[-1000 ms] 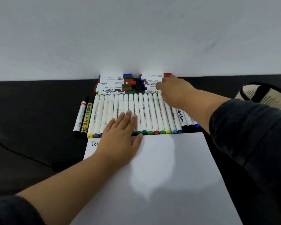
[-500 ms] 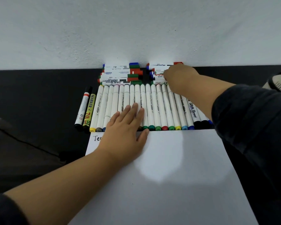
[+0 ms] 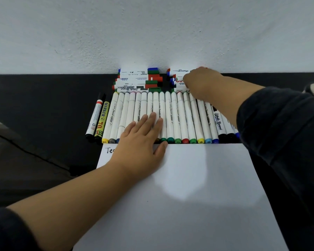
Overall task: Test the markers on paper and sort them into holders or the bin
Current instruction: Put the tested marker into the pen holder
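Bright frontal glare, sharp centre, bowed edges

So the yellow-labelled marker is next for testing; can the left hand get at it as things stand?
Probably yes. The left hand lies flat on the marker row, and the yellow-labelled marker lies uncovered just left of it, with nothing between.

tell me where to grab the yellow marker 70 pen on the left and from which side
Pinch the yellow marker mid-barrel from above, fingers across its width. It lies flat, close between the red-banded marker and the white marker row, so the sides are tight; lifting the far black tip first probably helps.
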### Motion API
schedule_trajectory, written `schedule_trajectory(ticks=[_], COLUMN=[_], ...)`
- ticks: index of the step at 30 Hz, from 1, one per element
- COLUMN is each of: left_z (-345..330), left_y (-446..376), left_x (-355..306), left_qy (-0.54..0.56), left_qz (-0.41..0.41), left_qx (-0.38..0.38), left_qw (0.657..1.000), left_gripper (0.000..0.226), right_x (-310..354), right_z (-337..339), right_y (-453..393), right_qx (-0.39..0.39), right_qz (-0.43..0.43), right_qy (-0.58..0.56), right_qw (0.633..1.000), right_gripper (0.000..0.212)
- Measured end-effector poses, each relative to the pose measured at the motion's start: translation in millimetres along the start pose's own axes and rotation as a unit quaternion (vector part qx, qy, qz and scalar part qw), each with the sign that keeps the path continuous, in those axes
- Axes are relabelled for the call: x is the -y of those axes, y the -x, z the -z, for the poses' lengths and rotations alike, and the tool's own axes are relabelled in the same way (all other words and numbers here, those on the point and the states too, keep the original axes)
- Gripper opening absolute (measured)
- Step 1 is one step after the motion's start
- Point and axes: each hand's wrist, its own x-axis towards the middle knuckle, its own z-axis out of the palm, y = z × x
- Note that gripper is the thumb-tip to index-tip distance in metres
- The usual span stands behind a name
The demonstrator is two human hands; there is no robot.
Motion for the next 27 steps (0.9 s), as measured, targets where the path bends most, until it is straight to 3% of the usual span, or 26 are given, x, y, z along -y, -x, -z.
schedule_trajectory(ticks=[8, 12, 16, 24, 27], left_z=[-0.6, 0.0, -0.5, -2.6, -3.0], left_y=[-0.1, 0.0, -0.5, -0.8, -0.7], left_x=[0.9, 1.1, 1.3, 1.4, 1.4], left_qy=[0.003, 0.001, -0.004, 0.000, -0.002], left_qz=[-0.002, -0.004, -0.003, -0.001, -0.001], left_qx=[-0.002, 0.001, -0.001, -0.011, -0.014], left_qw=[1.000, 1.000, 1.000, 1.000, 1.000], left_gripper=[0.071, 0.062, 0.071, 0.071, 0.071], right_x=[-2.0, -8.3, -9.0, -12.8, -13.2], right_z=[2.8, -1.6, 0.9, 6.4, 4.9], right_y=[0.2, -1.8, -4.8, -10.9, -12.1], right_qx=[0.008, -0.012, -0.006, 0.029, 0.016], right_qz=[0.015, 0.055, 0.114, 0.163, 0.172], right_qy=[-0.004, -0.009, 0.067, 0.113, 0.133], right_qw=[1.000, 0.998, 0.991, 0.980, 0.976], right_gripper=[0.033, 0.053, 0.077, 0.056, 0.063])
